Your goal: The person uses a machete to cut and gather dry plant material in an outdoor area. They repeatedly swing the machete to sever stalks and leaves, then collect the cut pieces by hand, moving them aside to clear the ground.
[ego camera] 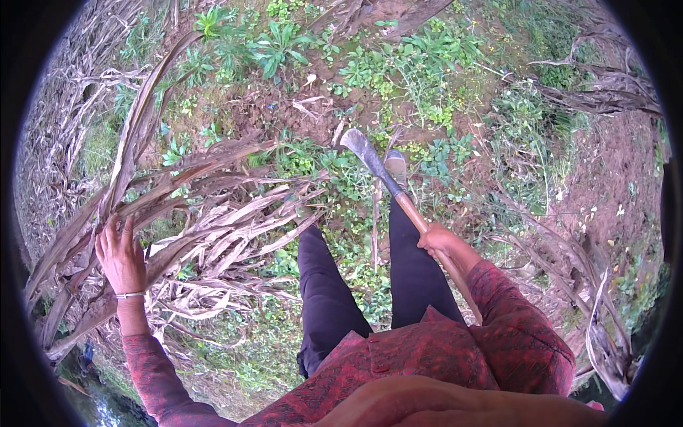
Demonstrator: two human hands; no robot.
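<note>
My left hand [121, 253], with a pale band at the wrist, lies against long dry brown leaf stalks [176, 184], probably banana. Its fingertips touch the base of one long folded dry leaf [132, 123]; the thumb is hidden, so a firm hold cannot be made out. In my right hand [445, 243] is the wooden handle of a long-handled chopping blade [368, 152]. The dark metal head has a worn, pale, rounded end and points away from me, over the ground near my right shoe [395, 165]. The handle's rear end runs back under my right forearm.
Shredded dry leaves [235, 235] spread between my left hand and my left leg [323, 283]. Green weeds [427, 69] grow over the reddish soil [608, 165]. More dry leaves hang at the upper right [603, 96] and lower right [581, 267]. Dry litter [58, 117] covers the far left.
</note>
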